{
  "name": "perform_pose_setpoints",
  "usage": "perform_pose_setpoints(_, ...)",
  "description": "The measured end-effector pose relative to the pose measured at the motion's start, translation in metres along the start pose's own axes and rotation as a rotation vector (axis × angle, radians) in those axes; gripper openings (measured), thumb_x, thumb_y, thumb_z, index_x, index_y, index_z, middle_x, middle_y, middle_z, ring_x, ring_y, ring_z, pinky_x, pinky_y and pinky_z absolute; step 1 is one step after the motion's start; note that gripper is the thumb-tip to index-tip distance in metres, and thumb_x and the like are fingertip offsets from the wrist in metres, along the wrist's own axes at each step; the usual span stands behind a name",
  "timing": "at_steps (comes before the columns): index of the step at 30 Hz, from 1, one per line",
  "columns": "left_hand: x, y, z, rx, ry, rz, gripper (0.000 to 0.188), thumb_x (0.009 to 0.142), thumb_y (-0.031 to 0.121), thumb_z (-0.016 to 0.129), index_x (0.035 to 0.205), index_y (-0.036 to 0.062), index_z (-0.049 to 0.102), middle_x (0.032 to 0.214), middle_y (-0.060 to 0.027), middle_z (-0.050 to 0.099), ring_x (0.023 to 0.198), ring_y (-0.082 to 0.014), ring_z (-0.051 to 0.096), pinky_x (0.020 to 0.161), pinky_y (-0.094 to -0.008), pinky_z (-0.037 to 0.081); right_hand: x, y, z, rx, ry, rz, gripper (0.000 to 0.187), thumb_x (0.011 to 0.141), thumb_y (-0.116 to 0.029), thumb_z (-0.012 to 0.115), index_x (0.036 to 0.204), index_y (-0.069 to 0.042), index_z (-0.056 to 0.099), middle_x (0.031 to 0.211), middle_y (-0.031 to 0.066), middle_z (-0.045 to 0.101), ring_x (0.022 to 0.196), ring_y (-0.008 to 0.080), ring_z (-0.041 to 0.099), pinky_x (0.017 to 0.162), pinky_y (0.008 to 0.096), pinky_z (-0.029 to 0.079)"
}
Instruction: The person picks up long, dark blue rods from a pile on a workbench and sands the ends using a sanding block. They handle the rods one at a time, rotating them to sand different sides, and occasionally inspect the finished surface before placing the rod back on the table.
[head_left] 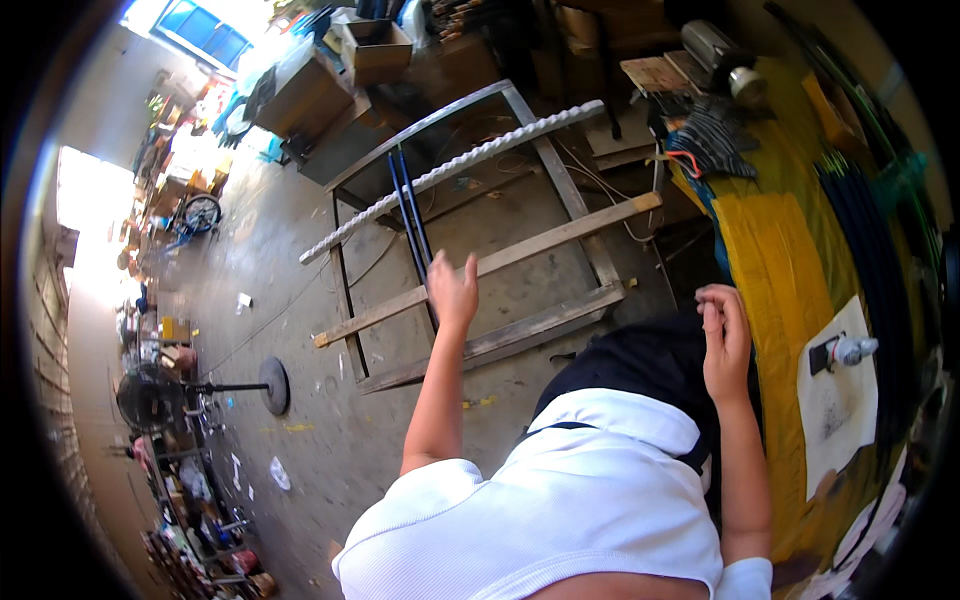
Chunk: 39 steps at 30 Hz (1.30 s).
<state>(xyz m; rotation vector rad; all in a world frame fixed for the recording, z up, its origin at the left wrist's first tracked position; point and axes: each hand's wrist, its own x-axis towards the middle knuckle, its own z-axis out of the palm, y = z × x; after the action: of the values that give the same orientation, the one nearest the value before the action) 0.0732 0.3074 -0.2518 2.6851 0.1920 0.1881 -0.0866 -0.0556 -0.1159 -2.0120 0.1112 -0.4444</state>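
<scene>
My left hand (453, 290) reaches over the metal frame, its thumb and fingers apart. It is right beside two thin dark blue rods (410, 210); no grip on them shows. The rods lie across a white twisted bar (455, 180) and run down toward a wooden bar (500, 262). Both bars rest across the grey metal frame (572, 190). My right hand (727, 325) is raised beside the edge of a table with a yellow cover (775, 270). Its fingers are curled in toward the thumb, and nothing shows in them.
On the yellow-covered table are a striped dark cloth (715, 138), a white sheet (835, 410) with a small metal fitting (850, 350), and a bundle of dark rods (865, 270). A standing fan (150, 398) is at the left. Cardboard boxes (305, 95) stand behind the frame.
</scene>
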Motion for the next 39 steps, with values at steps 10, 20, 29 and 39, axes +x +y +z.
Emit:
perform_pose_setpoints(10,-0.057,0.260,-0.110,-2.465,-1.662,0.132,0.098,0.083,0.073,0.028,0.144,0.0031,-0.002,0.151,-0.0171,-0.006,0.140,-0.0306,0.000,0.112,-0.0443,0.007,0.002,0.000,-0.034,0.537,0.078,0.286,0.045,0.098,-0.036,0.031,0.121,-0.001,0.049,0.119,0.0125,0.056,0.103,0.0194,0.055,0.081,0.0290,0.045)
perform_pose_setpoints(20,-0.095,0.328,-0.062,-2.121,-2.062,0.215,0.096,0.082,0.074,0.030,0.145,0.0069,0.003,0.152,-0.0127,0.001,0.140,-0.0330,0.004,0.112,-0.0458,0.008,-0.053,-0.012,-0.092,0.174,0.351,0.175,0.015,0.090,-0.015,0.054,0.087,-0.002,0.059,0.082,0.0069,0.059,0.076,0.0187,0.056,0.070,0.0285,0.045)
perform_pose_setpoints(29,-0.148,0.387,-0.030,-1.620,-2.421,0.288,0.090,0.085,0.069,0.033,0.146,0.0082,0.008,0.151,-0.0126,0.010,0.139,-0.0322,0.013,0.111,-0.0452,0.016,-0.218,-0.006,-0.222,-0.881,1.164,0.610,0.022,0.081,-0.012,0.061,0.101,-0.004,0.056,0.100,0.0148,0.058,0.096,0.0320,0.054,0.085,0.0385,0.042)
perform_pose_setpoints(39,-0.257,0.448,-0.033,-1.103,-2.997,0.088,0.102,0.080,0.078,0.021,0.144,0.0017,0.001,0.150,-0.0194,-0.003,0.140,-0.0323,0.003,0.112,-0.0456,0.009,-0.393,0.007,-0.243,-1.408,1.053,1.224,0.041,0.083,-0.023,0.059,0.119,-0.006,0.052,0.109,0.0157,0.056,0.100,0.0351,0.051,0.088,0.0404,0.041)
